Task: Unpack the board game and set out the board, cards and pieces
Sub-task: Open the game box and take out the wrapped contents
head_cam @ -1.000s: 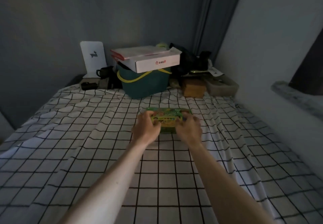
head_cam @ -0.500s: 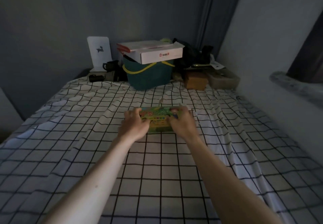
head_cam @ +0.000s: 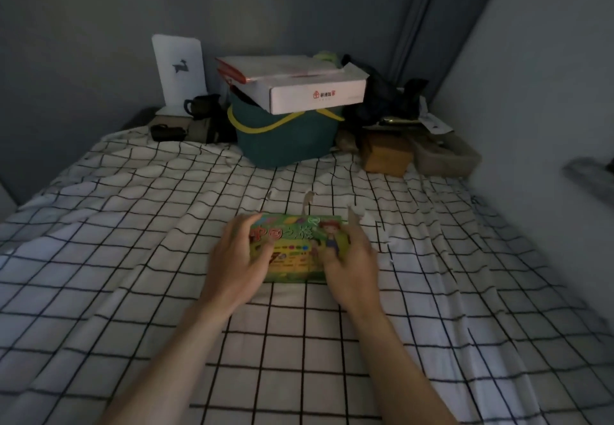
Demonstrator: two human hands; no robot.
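A small green board game box [head_cam: 295, 252] with cartoon figures and red lettering on its lid lies flat on the checked bed sheet [head_cam: 133, 258] in the middle of the view. My left hand [head_cam: 236, 265] holds its left end, fingers spread over the lid's edge. At the right end my right hand [head_cam: 352, 268] holds the box, thumb on the lid and forefinger along the far corner. The lid is on, so the contents are hidden.
At the head of the bed stand a green basket [head_cam: 285, 139] with a white carton [head_cam: 299, 86] on it, a brown box [head_cam: 385, 155], a clear tub [head_cam: 445, 155], a dark mug [head_cam: 202, 107] and a white panel [head_cam: 179, 72]. A wall runs along the right.
Both hands have drawn the game box toward me and down onto the sheet. Their fingers now spread more over the lid.
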